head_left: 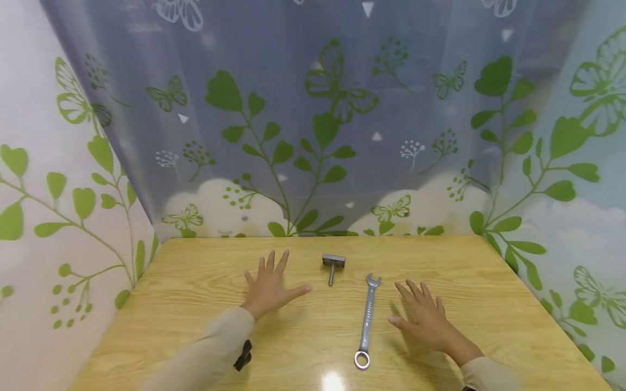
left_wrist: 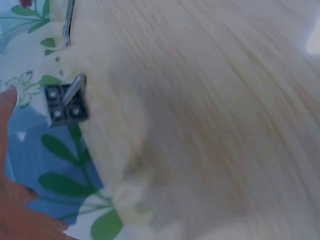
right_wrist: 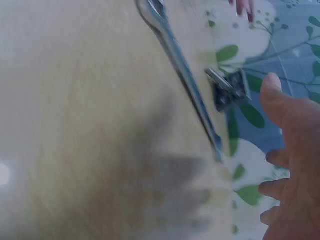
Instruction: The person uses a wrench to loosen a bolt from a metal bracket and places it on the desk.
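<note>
A silver combination wrench point(head_left: 368, 320) lies on the wooden table point(head_left: 205, 282), its open end away from me and its ring end near. Farther back sits a dark metal block with a rod sticking out of it point(head_left: 333, 263); the left wrist view shows round holes in the block point(left_wrist: 66, 104). My left hand point(head_left: 269, 290) is spread over the table to the left of the block, holding nothing. To the right of the wrench, my right hand point(head_left: 425, 319) is also spread with fingers apart and holds nothing. Both hands cast shadows on the tabletop.
Behind the table hangs a blue-grey curtain point(head_left: 293, 163) printed with green leaves and butterflies, and similar patterned sheets flank both sides. A black piece point(head_left: 243, 355) shows at the left sleeve. Light glares off the table's near edge.
</note>
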Tool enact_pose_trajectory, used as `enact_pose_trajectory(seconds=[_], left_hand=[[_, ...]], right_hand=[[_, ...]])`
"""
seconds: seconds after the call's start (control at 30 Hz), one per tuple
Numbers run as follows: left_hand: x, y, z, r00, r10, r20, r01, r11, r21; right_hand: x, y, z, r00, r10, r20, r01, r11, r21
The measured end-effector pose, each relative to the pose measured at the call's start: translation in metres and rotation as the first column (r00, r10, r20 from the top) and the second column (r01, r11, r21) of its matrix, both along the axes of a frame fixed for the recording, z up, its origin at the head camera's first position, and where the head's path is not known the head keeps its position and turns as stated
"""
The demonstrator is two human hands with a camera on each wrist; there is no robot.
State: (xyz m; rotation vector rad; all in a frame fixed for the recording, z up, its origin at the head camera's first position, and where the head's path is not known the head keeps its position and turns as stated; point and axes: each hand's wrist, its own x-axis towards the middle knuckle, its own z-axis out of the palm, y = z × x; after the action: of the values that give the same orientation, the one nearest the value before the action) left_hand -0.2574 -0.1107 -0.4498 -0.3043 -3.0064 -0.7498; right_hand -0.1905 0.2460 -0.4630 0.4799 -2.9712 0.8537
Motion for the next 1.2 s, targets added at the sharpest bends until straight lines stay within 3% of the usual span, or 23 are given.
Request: enact_pose_trajectory(seconds=[0.17, 0.33, 0.5, 0.7, 0.87, 1.0, 1.2], left_hand=[[-0.01, 0.03, -0.014, 0.998, 0.054, -0.021, -0.05, 0.99, 0.133], [-0.022, 0.056, -0.027, 0.991, 0.126, -0.048, -0.113, 0.971, 0.208], [-0.032, 0.076, -0.035, 0.983, 0.185, -0.022, -0.174, 0.953, 0.247], [-0.04, 0.098, -0.039, 0.97, 0.241, 0.026, -0.234, 0.904, 0.357], [-0.042, 0.113, -0.042, 0.96, 0.282, 0.006, -0.258, 0.872, 0.416], [-0.044, 0.126, -0.041, 0.94, 0.34, -0.002, -0.306, 0.847, 0.434], [-0.047, 0.142, -0.032, 0.915, 0.399, 0.063, -0.37, 0.766, 0.526]], right_hand=[[0.003, -0.026, -0.021, 0.999, -0.017, 0.039, 0.019, 0.999, -0.049], [0.006, -0.051, -0.032, 0.994, -0.048, 0.097, 0.062, 0.987, -0.147], [0.007, -0.069, -0.038, 0.995, -0.087, 0.041, 0.093, 0.981, -0.169], [0.006, -0.081, -0.039, 0.985, -0.172, 0.026, 0.174, 0.969, -0.176], [0.003, -0.089, -0.043, 0.967, -0.254, -0.016, 0.249, 0.958, -0.144], [0.001, -0.094, -0.045, 0.951, -0.305, -0.06, 0.294, 0.945, -0.147], [0.003, -0.097, -0.042, 0.938, -0.338, -0.076, 0.324, 0.934, -0.152]])
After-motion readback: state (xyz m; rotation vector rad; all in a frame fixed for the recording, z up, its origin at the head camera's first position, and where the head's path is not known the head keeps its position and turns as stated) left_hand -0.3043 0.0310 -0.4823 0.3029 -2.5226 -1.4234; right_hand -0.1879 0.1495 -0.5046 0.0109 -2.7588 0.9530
